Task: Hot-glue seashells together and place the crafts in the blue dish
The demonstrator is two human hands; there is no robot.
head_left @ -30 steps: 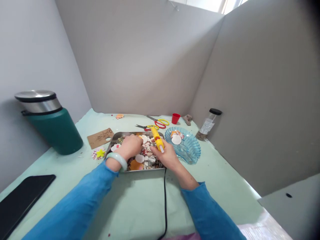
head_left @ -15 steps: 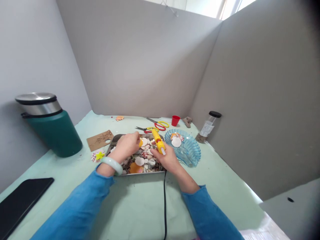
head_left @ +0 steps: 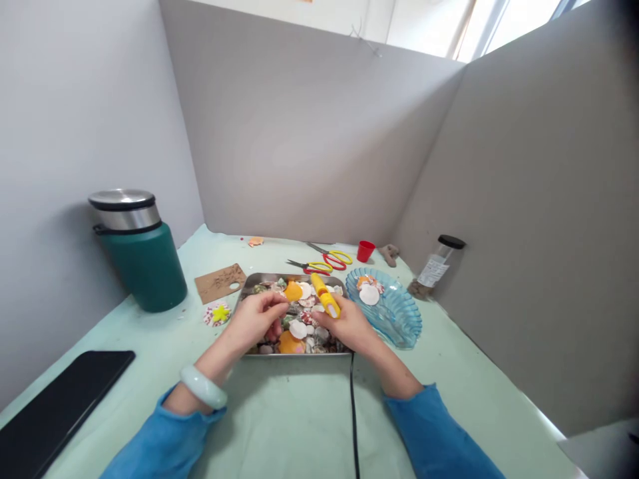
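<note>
My right hand (head_left: 352, 324) is wrapped round a yellow hot glue gun (head_left: 325, 297) above the right side of a metal tray (head_left: 304, 354). A black cord (head_left: 354, 419) runs from under that hand toward me. Over the tray's left side, my left hand (head_left: 257, 320) has its thumb and fingertips pinched together. Whatever may be between them is too small or hidden to make out. The tray is full of mixed seashells: a white shell (head_left: 298, 329), a round orange shell (head_left: 293, 291) and an orange scallop shell (head_left: 290, 343) stand out among them.
Right of the tray lies a blue shell-shaped plate (head_left: 399, 316) with shells. Behind are scissors (head_left: 312, 267) and a red cup (head_left: 365, 251). A clear jar (head_left: 433, 271) stands at right; a green flask (head_left: 144, 266), brown card (head_left: 215, 285) and black phone-like slab (head_left: 74, 399) are left.
The view has swung left, so everything sits further right. My left hand has drawn back from the orange shell toward the tray's near left. My right hand still grips the glue gun.
</note>
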